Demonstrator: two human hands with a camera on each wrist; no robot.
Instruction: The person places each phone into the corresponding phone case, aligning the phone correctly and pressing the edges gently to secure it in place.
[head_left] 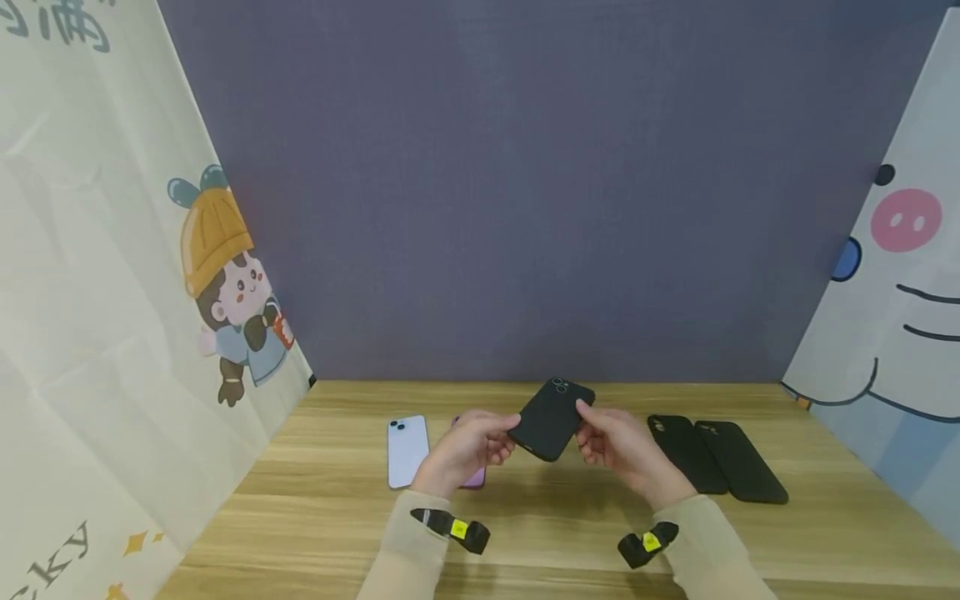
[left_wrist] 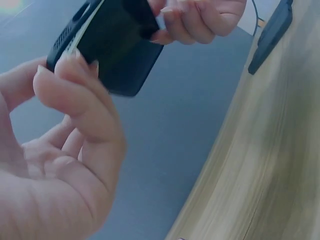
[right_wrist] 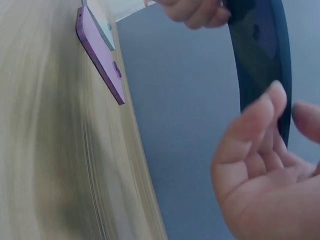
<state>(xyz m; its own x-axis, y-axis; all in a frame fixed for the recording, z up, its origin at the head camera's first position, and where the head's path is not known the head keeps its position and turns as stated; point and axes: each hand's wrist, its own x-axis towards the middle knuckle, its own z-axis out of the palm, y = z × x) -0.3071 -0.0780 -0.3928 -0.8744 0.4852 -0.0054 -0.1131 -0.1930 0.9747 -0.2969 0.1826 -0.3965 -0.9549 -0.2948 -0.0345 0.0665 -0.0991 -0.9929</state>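
A phone in a black case (head_left: 550, 423) is raised above the table, its back with the camera lenses facing up in the head view. My left hand (head_left: 467, 450) pinches its lower left end between thumb and fingers. On the opposite side, my right hand (head_left: 621, 446) grips the edge near the upper right corner. The left wrist view shows the glossy dark underside of the phone (left_wrist: 122, 47), with a pale strip of its edge along the case rim. Right of my right hand lie two black phone cases (head_left: 682, 454) (head_left: 742, 462).
On the wooden table (head_left: 555, 533), a pale phone (head_left: 407, 454) lies left of my left hand. A purple phone (right_wrist: 100, 52) is beside it, partly hidden by that hand in the head view. A dark panel (head_left: 525, 192) stands along the back, printed cloths (head_left: 97, 292) at the sides.
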